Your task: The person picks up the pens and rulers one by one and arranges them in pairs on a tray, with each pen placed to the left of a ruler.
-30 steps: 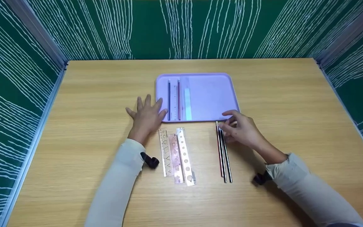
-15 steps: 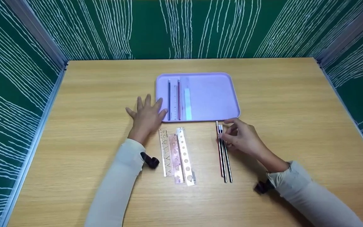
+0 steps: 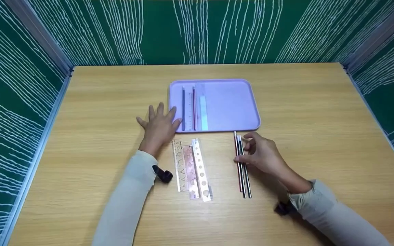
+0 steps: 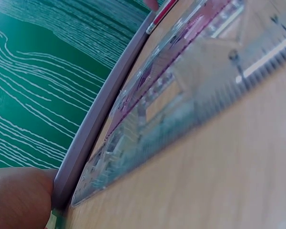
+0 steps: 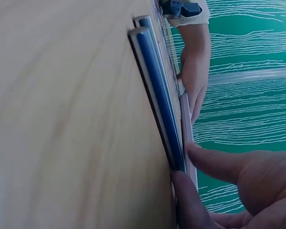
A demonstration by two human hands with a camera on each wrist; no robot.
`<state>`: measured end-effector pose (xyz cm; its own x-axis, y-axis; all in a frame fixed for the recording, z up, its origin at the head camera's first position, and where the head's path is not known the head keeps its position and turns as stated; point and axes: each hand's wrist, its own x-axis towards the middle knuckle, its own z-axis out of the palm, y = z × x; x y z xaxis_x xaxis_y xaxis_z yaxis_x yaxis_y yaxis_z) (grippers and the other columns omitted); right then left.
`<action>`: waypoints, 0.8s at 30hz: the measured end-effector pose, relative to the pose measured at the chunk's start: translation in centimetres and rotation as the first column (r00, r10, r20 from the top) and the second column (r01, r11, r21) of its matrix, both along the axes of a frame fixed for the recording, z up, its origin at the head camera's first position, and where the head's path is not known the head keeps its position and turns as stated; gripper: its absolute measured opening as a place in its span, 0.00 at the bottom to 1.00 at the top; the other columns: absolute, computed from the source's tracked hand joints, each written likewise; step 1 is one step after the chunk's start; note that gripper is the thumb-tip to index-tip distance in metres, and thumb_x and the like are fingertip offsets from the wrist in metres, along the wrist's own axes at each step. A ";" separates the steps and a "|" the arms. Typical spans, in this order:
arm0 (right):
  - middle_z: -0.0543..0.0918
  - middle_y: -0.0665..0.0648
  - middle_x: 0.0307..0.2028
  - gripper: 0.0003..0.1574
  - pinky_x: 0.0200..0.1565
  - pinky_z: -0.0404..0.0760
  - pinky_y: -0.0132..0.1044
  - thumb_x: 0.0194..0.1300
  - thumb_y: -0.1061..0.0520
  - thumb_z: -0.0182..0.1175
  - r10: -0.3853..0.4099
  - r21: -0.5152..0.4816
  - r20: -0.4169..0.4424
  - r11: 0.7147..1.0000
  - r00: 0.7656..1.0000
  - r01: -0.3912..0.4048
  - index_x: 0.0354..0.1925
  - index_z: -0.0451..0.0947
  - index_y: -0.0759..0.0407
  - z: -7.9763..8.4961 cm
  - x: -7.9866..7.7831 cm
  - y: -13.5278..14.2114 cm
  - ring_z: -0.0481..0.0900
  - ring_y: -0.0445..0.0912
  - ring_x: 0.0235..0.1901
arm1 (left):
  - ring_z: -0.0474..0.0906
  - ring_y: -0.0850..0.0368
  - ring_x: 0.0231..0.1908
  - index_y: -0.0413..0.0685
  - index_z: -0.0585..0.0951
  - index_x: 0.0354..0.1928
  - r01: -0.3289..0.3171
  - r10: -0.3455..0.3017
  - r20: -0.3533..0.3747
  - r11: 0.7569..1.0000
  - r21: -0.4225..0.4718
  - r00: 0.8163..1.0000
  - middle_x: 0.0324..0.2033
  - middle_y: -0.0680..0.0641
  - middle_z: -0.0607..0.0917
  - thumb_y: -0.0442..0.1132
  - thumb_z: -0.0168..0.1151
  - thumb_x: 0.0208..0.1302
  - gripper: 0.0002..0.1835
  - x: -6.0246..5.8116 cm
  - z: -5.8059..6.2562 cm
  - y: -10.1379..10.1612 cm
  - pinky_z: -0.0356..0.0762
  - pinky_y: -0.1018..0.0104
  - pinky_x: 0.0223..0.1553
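Note:
My left hand point(image 3: 159, 126) lies with fingers spread at the left front corner of the purple tray point(image 3: 233, 106), its fingertips on the rim. At the tray's front right, my right hand point(image 3: 265, 152) pinches dark striped pencils point(image 3: 246, 181), the thumb across them and a finger at their right side. A red pencil point(image 3: 238, 177) lies along their left. Blue and silver stripes show on the two nearer pencils point(image 5: 157, 86) in the right wrist view. Inside the tray lie a blue pencil point(image 3: 183, 109), a clear ruler point(image 3: 189, 112), a red pencil point(image 3: 194, 109) and a pale ruler point(image 3: 204, 112).
Between the arms, three stencil rulers lie side by side on the wooden table point(image 3: 115, 92): a clear one point(image 3: 180, 165), a pink one point(image 3: 191, 171) and a whitish one point(image 3: 202, 171). Green walls point(image 3: 162, 30) with white lines enclose the table's back and sides.
My right hand has drawn back from the tray's front rim, its thumb sliding nearer along the pencils. The right-hand pencil has shifted slightly left. My left hand has stayed still.

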<state>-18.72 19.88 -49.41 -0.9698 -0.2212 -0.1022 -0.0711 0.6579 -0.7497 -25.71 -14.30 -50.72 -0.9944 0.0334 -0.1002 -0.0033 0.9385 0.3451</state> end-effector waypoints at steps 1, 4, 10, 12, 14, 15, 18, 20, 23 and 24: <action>0.83 0.56 0.38 0.47 0.31 0.85 0.33 0.46 0.53 0.84 0.001 0.022 -0.017 1.000 1.000 0.000 0.61 0.73 0.64 -0.1 0.1 0.0 0.82 0.44 0.32 | 0.32 0.28 0.79 0.68 0.59 0.80 0.001 -0.001 0.001 1.000 0.000 1.000 0.82 0.40 0.47 0.67 0.41 0.76 0.34 0.0 0.0 0.0 0.26 0.10 0.61; 0.83 0.53 0.36 0.46 0.37 0.80 0.31 0.45 0.52 0.84 0.012 0.080 -0.067 0.997 0.998 -0.007 0.59 0.75 0.63 -0.3 0.3 0.0 0.80 0.44 0.34 | 0.32 0.29 0.79 0.68 0.59 0.80 0.002 -0.002 0.000 1.000 0.003 1.000 0.82 0.40 0.47 0.67 0.41 0.76 0.34 0.0 0.0 0.0 0.25 0.11 0.61; 0.83 0.52 0.35 0.43 0.36 0.78 0.29 0.46 0.53 0.83 0.031 0.081 -0.070 0.996 0.997 -0.025 0.58 0.77 0.63 -0.4 0.5 -0.1 0.80 0.44 0.34 | 0.32 0.29 0.80 0.69 0.60 0.79 -0.007 0.007 -0.008 1.000 0.013 1.000 0.82 0.41 0.47 0.67 0.42 0.76 0.34 0.1 -0.1 0.0 0.25 0.11 0.61; 0.83 0.53 0.35 0.43 0.33 0.79 0.29 0.46 0.55 0.83 0.029 0.064 -0.051 0.998 0.998 -0.025 0.58 0.76 0.63 -0.3 0.5 -0.1 0.80 0.44 0.33 | 0.32 0.29 0.80 0.69 0.60 0.79 -0.011 0.011 -0.008 1.000 0.015 1.000 0.82 0.41 0.47 0.67 0.42 0.76 0.34 0.1 -0.1 0.0 0.25 0.11 0.61; 0.82 0.55 0.36 0.43 0.30 0.83 0.31 0.47 0.58 0.82 0.026 0.025 -0.006 0.999 1.000 -0.025 0.59 0.75 0.64 -0.3 0.6 -0.1 0.80 0.44 0.33 | 0.32 0.29 0.80 0.69 0.60 0.79 -0.010 0.010 -0.005 1.000 0.017 1.000 0.82 0.41 0.47 0.67 0.42 0.76 0.34 0.1 -0.1 0.0 0.25 0.11 0.61; 0.82 0.56 0.37 0.43 0.29 0.84 0.32 0.47 0.59 0.82 0.021 0.005 0.022 1.000 1.000 -0.021 0.60 0.75 0.64 -0.2 0.6 -0.1 0.81 0.44 0.33 | 0.32 0.29 0.80 0.69 0.60 0.79 -0.008 0.008 -0.003 1.000 0.017 1.000 0.82 0.41 0.47 0.67 0.42 0.76 0.34 0.1 -0.1 0.0 0.24 0.11 0.61; 0.81 0.58 0.38 0.44 0.27 0.88 0.37 0.48 0.61 0.81 0.011 -0.046 0.093 0.999 0.996 -0.007 0.62 0.73 0.64 -0.2 0.7 -0.1 0.81 0.44 0.32 | 0.31 0.29 0.80 0.69 0.59 0.80 -0.002 0.002 0.004 1.000 0.015 1.000 0.82 0.41 0.46 0.68 0.41 0.76 0.34 0.0 -0.1 0.0 0.24 0.11 0.61; 0.81 0.58 0.39 0.45 0.27 0.88 0.39 0.49 0.61 0.81 0.007 -0.062 0.117 0.998 0.993 0.001 0.62 0.73 0.64 -0.1 0.7 -0.1 0.82 0.44 0.32 | 0.31 0.29 0.80 0.70 0.58 0.80 -0.002 0.002 0.007 1.000 0.009 1.000 0.82 0.41 0.46 0.68 0.41 0.76 0.35 0.0 -0.1 0.1 0.24 0.11 0.61; 0.80 0.59 0.39 0.45 0.28 0.89 0.40 0.48 0.63 0.81 -0.001 -0.088 0.134 0.996 0.991 0.012 0.62 0.73 0.65 0.0 0.7 -0.1 0.82 0.45 0.33 | 0.32 0.29 0.80 0.70 0.58 0.80 -0.002 0.002 0.007 1.000 0.003 1.000 0.82 0.41 0.46 0.68 0.41 0.76 0.34 0.0 -0.1 0.1 0.24 0.11 0.61; 0.80 0.60 0.39 0.44 0.28 0.89 0.40 0.49 0.63 0.81 0.002 -0.096 0.138 0.995 0.990 0.012 0.62 0.73 0.66 0.0 0.8 -0.1 0.82 0.46 0.33 | 0.32 0.29 0.80 0.70 0.59 0.80 -0.003 0.003 0.008 1.000 0.003 1.000 0.82 0.41 0.47 0.67 0.41 0.76 0.34 0.0 -0.1 0.1 0.25 0.11 0.61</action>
<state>-17.96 19.77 -49.43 -0.9491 -0.2316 -0.2135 0.0405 0.5824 -0.8119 -25.69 -14.24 -50.82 -0.9937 0.0306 -0.1076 -0.0088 0.9375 0.3478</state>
